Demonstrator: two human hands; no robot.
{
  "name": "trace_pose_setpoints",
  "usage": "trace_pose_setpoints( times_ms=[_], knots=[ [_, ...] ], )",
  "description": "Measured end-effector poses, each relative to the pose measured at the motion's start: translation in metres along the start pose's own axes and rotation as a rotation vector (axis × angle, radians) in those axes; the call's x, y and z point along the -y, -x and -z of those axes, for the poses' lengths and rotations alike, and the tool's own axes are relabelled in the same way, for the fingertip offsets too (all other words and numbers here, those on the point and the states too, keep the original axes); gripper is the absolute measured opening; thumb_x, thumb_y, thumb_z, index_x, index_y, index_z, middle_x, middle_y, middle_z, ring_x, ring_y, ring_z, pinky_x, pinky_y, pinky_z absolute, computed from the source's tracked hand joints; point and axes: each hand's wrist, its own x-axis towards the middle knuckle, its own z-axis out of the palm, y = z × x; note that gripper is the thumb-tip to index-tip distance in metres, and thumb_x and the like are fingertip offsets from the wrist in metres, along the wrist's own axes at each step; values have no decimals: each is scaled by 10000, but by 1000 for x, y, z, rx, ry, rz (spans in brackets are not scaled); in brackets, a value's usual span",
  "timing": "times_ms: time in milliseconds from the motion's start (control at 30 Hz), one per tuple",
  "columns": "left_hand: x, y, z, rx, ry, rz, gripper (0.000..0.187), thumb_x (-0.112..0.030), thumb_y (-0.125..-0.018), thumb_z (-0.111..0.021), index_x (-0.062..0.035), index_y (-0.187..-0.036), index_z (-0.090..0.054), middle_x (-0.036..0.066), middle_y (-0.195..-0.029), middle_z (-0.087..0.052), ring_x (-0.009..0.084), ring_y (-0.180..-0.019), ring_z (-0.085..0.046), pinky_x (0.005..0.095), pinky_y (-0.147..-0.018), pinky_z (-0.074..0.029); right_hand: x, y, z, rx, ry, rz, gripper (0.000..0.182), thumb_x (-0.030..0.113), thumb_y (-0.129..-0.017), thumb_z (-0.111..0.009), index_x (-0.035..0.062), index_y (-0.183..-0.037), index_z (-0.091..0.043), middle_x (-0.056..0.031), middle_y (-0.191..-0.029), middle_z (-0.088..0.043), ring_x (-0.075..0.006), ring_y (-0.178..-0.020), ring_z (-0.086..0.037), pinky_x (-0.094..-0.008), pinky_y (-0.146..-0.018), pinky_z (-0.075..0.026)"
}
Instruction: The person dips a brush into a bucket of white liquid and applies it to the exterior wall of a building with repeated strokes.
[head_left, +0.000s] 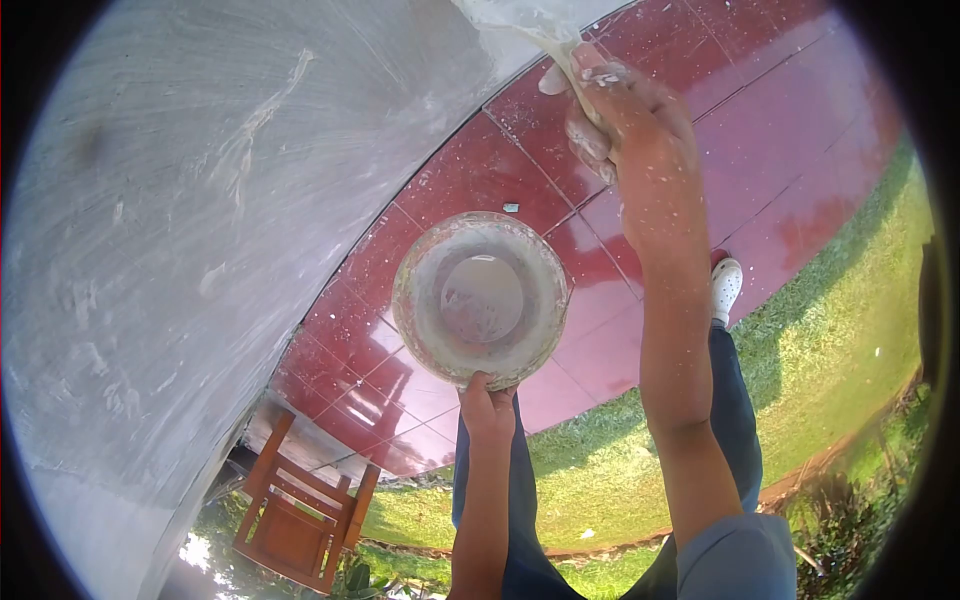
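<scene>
Wall (180, 230): fills my left side. Tiled floor (760, 130): right of the wall, below me. Bowl (481, 298): centre, over the tiles, my left hand (487, 405) at its near rim. My right hand (615, 110): beyond the bowl, with a scraper (560, 45) against the wall. Lawn (850, 340): right of the tiles. Wooden chair (300, 520): lower left, at the wall's foot.
</scene>
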Motion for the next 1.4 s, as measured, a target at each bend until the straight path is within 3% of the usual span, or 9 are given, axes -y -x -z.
trace_pose_setpoints(
  times_ms=[167, 333, 400, 567, 800, 933, 1067, 1300, 1400],
  knots=[
    [-6, -1, -1, 25, 33, 23, 637, 57, -800, -467, -59, -1408, -316, 162, -1322, -458, 344, -1182, -547, 517, -934, -536, -37, -40, -9, 264, -301, 394, 287, 238, -991, -479, 1, -913, -623, 44, -597, -407, -46, -536, -313, -221, -500, -223],
    [-5, 4, -6, 50, -39, -37, 652, 44, -789, -477, -32, -1413, -304, 158, -1346, -450, 348, -1216, -523, 560, -1005, -483, -209, -139, 15, 181, -119, -133, 266, 259, -968, -520, 39, -853, -617, 23, -611, -455, -49, -539, -356, -231, -454, -265],
    [-5, 7, -3, 31, -54, -49, 658, 49, -787, -476, -44, -1415, -301, 156, -1346, -449, 349, -1214, -523, 560, -999, -487, -223, -134, 28, -66, 421, -480, 357, 330, -918, -589, 9, -777, -654, -4, -603, -524, -100, -531, -473, -277, -537, -387],
    [-2, -1, 1, -14, -84, -40, 668, 62, -782, -470, -62, -1416, -298, 156, -1342, -443, 350, -1211, -525, 546, -968, -515, -75, -67, -16, -43, 324, 7, 337, 308, -900, -567, 12, -769, -660, -3, -568, -511, -103, -519, -423, -294, -539, -372],
    [-8, -3, 2, -29, -151, -57, 660, 70, -769, -492, -76, -1390, -324, 149, -1302, -467, 327, -1149, -564, 516, -896, -556, 30, 18, -2, 246, 257, 19, 326, 305, -904, -600, 1, -821, -685, 44, -543, -441, -66, -518, -375, -255, -515, -314],
    [1, -4, -10, -58, -299, -98, 676, 61, -767, -502, -59, -1406, -315, 150, -1303, -468, 309, -1161, -561, 490, -891, -570, -5, 36, 27, 425, 721, -60, 321, 301, -916, -595, 6, -971, -707, -24, -612, -534, -146, -545, -453, -299, -544, -362],
    [24, 6, -33, -83, -482, -169, 627, 54, -772, -540, 9, -1380, -394, 116, -1239, -534, 221, -1067, -571, 338, -910, -504, -86, 56, 83, 547, 1168, 6, 301, 274, -860, -598, 4, -955, -690, -219, -858, -666, -401, -803, -631, -457, -750, -493],
    [73, 11, -53, -37, -613, -157, 586, 49, -768, -552, 21, -1343, -447, 96, -1152, -593, 182, -1009, -571, 275, -889, -433, -180, 85, 122, 388, 1323, 11, 249, 255, -761, -657, 22, -849, -671, -175, -815, -682, -335, -838, -679, -436, -747, -540],
    [74, 4, -45, 38, -730, -134, 635, 53, -777, -542, 3, -1389, -381, 127, -1251, -532, 225, -1096, -567, 327, -908, -528, -194, 87, 105, 323, 1323, -99, 225, 245, -764, -656, 25, -810, -676, -171, -798, -681, -341, -789, -684, -431, -713, -550]
  ],
)
